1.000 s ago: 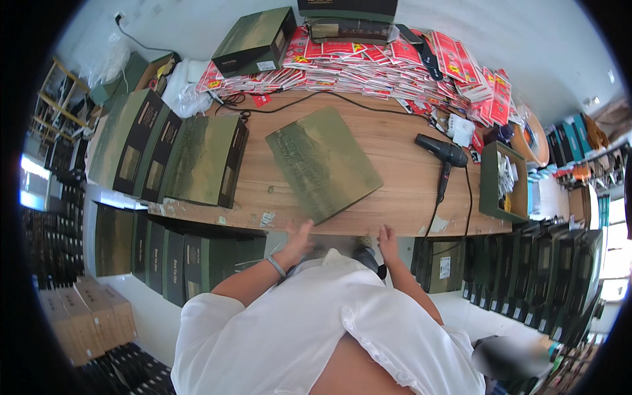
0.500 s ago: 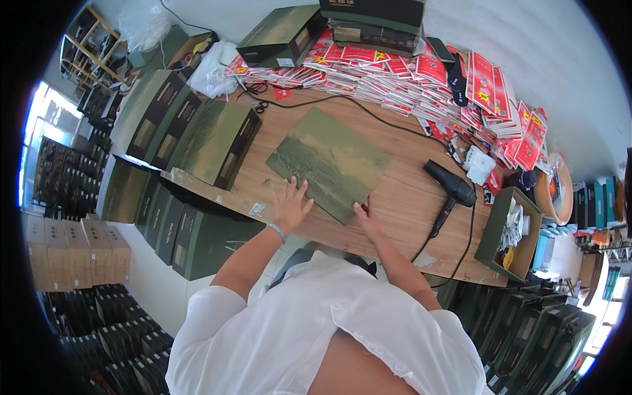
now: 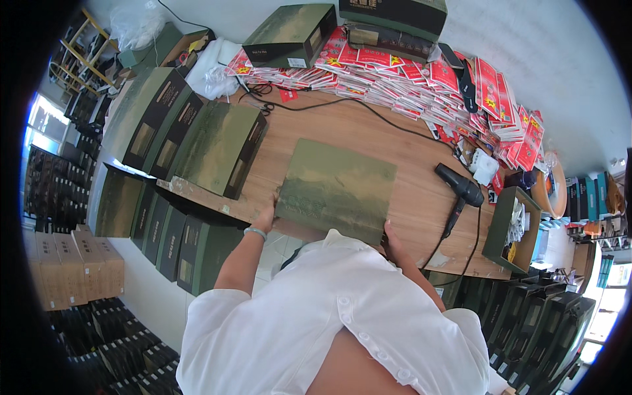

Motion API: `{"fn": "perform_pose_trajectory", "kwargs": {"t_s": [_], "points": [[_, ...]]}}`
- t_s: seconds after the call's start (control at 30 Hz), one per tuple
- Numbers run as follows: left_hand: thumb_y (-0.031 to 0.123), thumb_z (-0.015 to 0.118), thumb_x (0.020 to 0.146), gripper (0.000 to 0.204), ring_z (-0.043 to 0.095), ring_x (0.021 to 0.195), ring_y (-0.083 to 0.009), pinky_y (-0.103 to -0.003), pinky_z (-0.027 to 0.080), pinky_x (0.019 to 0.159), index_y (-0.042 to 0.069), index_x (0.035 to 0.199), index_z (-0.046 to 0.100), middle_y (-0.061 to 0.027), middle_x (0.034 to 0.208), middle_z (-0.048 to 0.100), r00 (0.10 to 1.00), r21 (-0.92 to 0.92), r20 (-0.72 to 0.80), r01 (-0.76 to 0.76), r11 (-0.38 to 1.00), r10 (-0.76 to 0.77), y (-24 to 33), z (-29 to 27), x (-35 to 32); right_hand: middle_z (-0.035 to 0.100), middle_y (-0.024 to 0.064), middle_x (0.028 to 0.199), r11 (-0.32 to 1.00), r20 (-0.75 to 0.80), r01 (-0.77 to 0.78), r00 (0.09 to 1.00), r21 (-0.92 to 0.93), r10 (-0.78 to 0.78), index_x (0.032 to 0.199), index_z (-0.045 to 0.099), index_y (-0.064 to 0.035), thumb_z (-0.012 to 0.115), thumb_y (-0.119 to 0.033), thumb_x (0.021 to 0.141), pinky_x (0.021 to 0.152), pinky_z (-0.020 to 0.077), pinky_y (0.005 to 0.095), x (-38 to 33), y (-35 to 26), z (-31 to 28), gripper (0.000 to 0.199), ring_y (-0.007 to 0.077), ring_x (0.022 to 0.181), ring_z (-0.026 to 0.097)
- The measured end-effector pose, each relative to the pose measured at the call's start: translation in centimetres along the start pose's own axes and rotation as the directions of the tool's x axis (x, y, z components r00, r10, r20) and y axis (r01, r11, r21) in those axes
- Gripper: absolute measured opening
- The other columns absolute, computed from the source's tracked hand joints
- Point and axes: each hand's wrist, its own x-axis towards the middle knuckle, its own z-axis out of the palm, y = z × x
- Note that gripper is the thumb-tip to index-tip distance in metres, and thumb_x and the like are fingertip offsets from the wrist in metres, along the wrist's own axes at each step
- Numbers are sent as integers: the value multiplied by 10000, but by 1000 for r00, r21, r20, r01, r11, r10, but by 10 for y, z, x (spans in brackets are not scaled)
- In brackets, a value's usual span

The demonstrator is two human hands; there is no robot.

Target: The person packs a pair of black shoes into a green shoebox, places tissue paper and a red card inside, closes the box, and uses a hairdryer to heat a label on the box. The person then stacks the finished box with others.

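A flat green box [image 3: 339, 184] with a printed landscape on its top lies at the front edge of the table, squared toward my body. My left hand [image 3: 266, 216] holds its left side near the front corner. At the right front corner, my right hand [image 3: 393, 241] grips the other side, thumb up along the edge. The fingers of both hands are partly hidden by the box. To the right on the table rests a black hair dryer [image 3: 459, 186], apart from my right hand.
Green boxes [image 3: 220, 145] stand on the table's left side. Red-and-white printed packets [image 3: 388, 82] are heaped along the back, with more boxes [image 3: 289, 33] behind. An open green box of odds and ends [image 3: 494, 230] stands at right. A black cord [image 3: 375, 113] crosses the tabletop.
The box has turned to face me squarely and come closer to the front edge. My left hand has moved from its top to its left side; my right hand has shifted right and nearer.
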Motion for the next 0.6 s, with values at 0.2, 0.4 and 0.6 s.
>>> {"fn": "perform_pose_trajectory", "kwargs": {"t_s": [0.2, 0.4, 0.6], "points": [[617, 343, 979, 779, 426, 1326, -248, -380, 336, 1093, -9, 1440, 384, -120, 1450, 455, 990, 220, 137, 7, 975, -38, -7, -18, 30, 370, 149, 1495, 985, -47, 2, 999, 175, 6, 1471, 345, -82, 525, -713, 850, 1112, 283, 485, -13, -20, 36, 903, 315, 1357, 358], [662, 358, 954, 794, 412, 1331, -235, -390, 287, 1119, 34, 1437, 410, -109, 1437, 472, 934, 46, 350, 62, 997, -74, 36, -38, 21, 474, 134, 1429, 979, -57, 24, 998, 201, -13, 1438, 411, -84, 464, -677, 904, 1106, 295, 479, -43, -49, 83, 800, 300, 1308, 424], [680, 316, 951, 814, 324, 1395, -260, -440, 220, 1156, 62, 1481, 328, -83, 1514, 379, 925, -166, 374, 138, 976, -67, 52, -62, 8, 515, 123, 1379, 980, -136, 108, 987, 166, -85, 1418, 450, -92, 416, -663, 935, 1007, 373, 434, -32, -36, 104, 749, 281, 1227, 486]]}}
